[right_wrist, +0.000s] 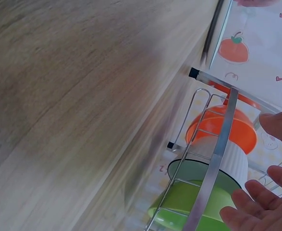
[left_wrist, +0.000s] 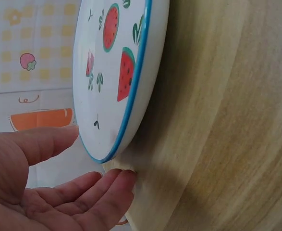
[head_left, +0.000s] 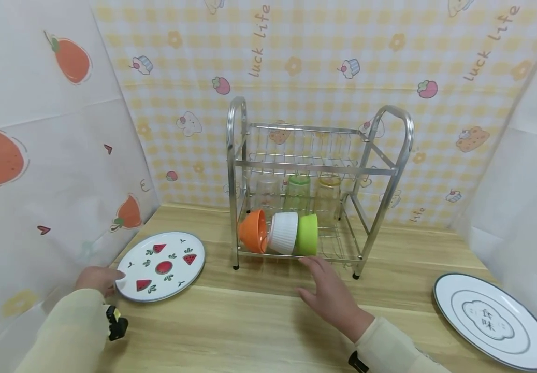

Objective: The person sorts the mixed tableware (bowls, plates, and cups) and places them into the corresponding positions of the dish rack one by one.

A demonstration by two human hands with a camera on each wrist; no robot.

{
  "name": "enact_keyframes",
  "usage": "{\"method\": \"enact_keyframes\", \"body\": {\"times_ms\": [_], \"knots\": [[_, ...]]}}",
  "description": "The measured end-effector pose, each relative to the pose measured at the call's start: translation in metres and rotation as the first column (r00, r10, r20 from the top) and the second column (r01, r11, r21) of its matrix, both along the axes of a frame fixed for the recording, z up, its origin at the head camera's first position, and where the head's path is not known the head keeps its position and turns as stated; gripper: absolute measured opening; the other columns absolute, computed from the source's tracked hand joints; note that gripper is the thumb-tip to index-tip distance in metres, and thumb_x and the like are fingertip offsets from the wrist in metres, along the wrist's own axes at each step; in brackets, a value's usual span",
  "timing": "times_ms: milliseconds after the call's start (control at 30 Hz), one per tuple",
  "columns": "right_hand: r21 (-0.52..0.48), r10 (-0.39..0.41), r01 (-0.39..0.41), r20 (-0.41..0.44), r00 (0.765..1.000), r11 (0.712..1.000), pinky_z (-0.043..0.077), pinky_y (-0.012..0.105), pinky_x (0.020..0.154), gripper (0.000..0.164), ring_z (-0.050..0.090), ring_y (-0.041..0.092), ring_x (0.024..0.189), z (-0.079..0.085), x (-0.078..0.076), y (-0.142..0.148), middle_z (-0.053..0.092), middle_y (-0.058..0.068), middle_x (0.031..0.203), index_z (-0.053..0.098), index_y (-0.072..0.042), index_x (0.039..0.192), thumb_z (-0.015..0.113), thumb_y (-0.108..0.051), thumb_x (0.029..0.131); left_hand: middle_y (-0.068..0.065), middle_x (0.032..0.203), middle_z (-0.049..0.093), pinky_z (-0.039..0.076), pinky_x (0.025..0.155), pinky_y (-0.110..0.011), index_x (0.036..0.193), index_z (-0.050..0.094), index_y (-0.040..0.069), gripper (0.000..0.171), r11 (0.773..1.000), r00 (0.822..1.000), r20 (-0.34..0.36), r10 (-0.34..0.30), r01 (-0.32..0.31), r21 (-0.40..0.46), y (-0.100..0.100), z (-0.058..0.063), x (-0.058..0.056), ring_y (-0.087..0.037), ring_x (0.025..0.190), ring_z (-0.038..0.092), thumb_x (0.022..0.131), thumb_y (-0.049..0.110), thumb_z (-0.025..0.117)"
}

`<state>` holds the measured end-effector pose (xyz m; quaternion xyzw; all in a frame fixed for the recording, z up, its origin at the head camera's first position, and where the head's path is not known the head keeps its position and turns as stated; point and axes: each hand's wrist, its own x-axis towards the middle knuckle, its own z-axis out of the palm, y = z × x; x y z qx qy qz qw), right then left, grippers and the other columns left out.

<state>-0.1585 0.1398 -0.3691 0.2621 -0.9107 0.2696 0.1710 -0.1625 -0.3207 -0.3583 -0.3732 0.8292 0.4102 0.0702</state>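
Note:
At the left of the head view lies a white oval plate with watermelon prints and a blue rim. My left hand is at its near-left edge; in the left wrist view the thumb points at the rim and the relaxed fingers are beneath it. My right hand, fingers spread and holding nothing, reaches toward the lower front of a metal dish rack. On the lower tier, an orange bowl, a white ribbed bowl and a green bowl stand on their sides in a row.
Behind the bowls stand a clear glass, a green glass and a yellow glass. A second oval plate with printed characters lies at the far right of the wooden table. Patterned sheets enclose the back and sides.

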Motion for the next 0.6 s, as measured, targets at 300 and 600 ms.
{"method": "enact_keyframes", "body": {"times_ms": [300, 600], "knots": [[0.004, -0.017, 0.017, -0.004, 1.0, 1.0, 0.045, 0.049, 0.098, 0.063, 0.053, 0.036, 0.116, -0.003, 0.0, 0.0, 0.056, 0.017, 0.124, 0.053, 0.003, 0.128, 0.083, -0.009, 0.073, -0.026, 0.09, 0.056, 0.047, 0.084, -0.047, 0.113, 0.046, -0.02, 0.041, 0.999, 0.999, 0.026, -0.045, 0.045, 0.008, -0.001, -0.011, -0.006, -0.038, 0.091, 0.053, 0.094, 0.015, 0.054], [0.017, -0.042, 0.041, 0.041, 0.998, 0.999, 0.045, 0.046, 0.099, 0.061, 0.053, 0.033, 0.117, -0.006, -0.001, -0.004, 0.056, 0.015, 0.125, 0.054, 0.001, 0.127, 0.083, -0.011, 0.074, -0.021, 0.073, 0.055, 0.055, 0.059, -0.029, 0.102, 0.048, -0.023, 0.023, 0.997, 1.0, -0.017, 0.024, -0.022, 0.074, -0.008, -0.027, -0.011, -0.022, 0.061, 0.059, 0.089, -0.006, 0.055]]}}
